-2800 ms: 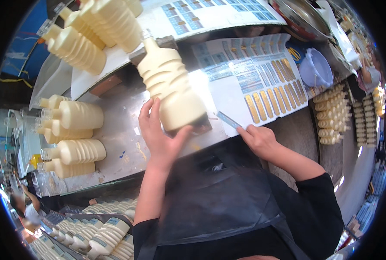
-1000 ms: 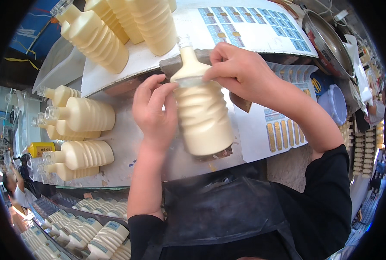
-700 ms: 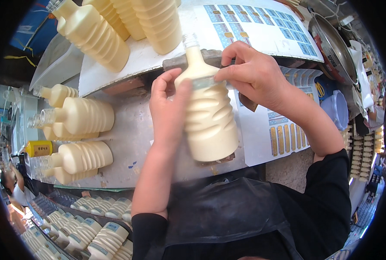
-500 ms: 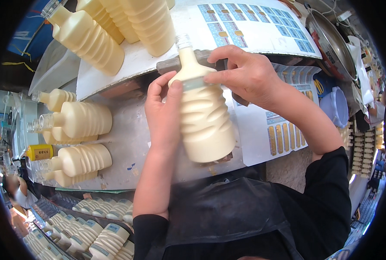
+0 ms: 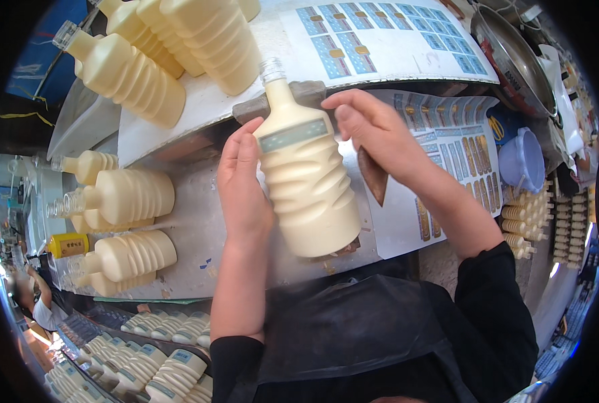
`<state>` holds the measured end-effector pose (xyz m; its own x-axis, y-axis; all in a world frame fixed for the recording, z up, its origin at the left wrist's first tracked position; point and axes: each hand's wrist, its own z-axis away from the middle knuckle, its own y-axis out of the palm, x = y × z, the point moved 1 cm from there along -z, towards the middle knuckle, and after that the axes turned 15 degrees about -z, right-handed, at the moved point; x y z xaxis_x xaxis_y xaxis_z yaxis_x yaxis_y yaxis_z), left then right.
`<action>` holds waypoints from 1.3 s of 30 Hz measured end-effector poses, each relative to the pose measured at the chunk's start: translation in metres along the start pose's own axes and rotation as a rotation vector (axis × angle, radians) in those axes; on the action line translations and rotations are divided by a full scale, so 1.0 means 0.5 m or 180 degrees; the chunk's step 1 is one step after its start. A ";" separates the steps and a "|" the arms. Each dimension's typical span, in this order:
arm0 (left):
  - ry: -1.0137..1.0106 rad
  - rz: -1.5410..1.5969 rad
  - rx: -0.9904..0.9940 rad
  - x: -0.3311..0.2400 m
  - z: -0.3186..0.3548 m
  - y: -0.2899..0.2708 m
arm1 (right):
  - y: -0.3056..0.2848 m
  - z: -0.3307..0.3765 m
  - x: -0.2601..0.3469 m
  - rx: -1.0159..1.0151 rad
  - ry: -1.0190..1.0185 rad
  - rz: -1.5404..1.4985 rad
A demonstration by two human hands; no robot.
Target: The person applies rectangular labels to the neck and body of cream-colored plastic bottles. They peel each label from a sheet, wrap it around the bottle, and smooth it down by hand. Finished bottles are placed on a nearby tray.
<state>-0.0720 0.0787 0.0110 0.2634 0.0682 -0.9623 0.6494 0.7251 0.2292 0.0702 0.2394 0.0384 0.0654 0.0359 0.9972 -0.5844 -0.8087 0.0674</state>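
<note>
A cream bottle [image 5: 311, 195] with a clear threaded neck and wavy ridges leans in front of me, its neck against a grey block [image 5: 316, 93]. Across its shoulder lies a grey-green dotted label [image 5: 292, 136], flat on the surface. My left hand [image 5: 241, 185] grips the bottle's left shoulder, thumb and fingers close together. Off the right shoulder hovers my right hand [image 5: 380, 138], thumb and forefinger slightly apart. A brown pointed flat piece, like a scraper [image 5: 372, 176], is tucked in its curled lower fingers.
Label sheets [image 5: 440, 101] lie on the right and on a raised white board [image 5: 282, 47]. Cream bottles stand on the board [image 5: 138, 80] and lie at left [image 5: 135, 195] beside a yellow container [image 5: 69, 245]. Labelled bottles [image 5: 175, 369] fill the lower left. A lilac bucket [image 5: 524, 161] sits right.
My right hand has drawn back from the label to the right, so the whole band and the brown piece show. My left hand stays at the bottle's shoulder.
</note>
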 end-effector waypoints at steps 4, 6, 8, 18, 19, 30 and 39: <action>-0.0017 -0.0129 -0.0238 0.007 -0.004 0.008 | 0.029 -0.010 -0.014 -0.0202 0.0463 -0.0110; -0.0037 -0.0078 -0.0224 0.008 -0.006 0.008 | 0.030 -0.012 -0.012 -0.0161 0.0471 0.0117; -0.0060 -0.0048 -0.0197 0.008 -0.006 0.009 | 0.031 -0.014 -0.019 -0.0194 0.0461 -0.0027; 0.0069 -0.0124 -0.0213 0.006 -0.004 0.012 | 0.007 -0.012 -0.016 -0.0051 0.0904 -0.1155; 0.0076 -0.0105 -0.0211 0.006 -0.003 0.012 | 0.014 -0.014 -0.016 -0.0082 0.0880 -0.0998; 0.0163 -0.0398 -0.0195 0.001 -0.004 0.007 | 0.025 -0.018 -0.029 -0.0130 0.0787 -0.1122; 0.0103 -0.0331 -0.0159 0.008 -0.008 -0.003 | 0.018 -0.023 -0.040 -0.0150 0.0951 -0.1520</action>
<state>-0.0746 0.0807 0.0061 0.1727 0.0124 -0.9849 0.6353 0.7627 0.1210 0.0544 0.2381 0.0194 0.1036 0.5614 0.8210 -0.5821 -0.6351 0.5077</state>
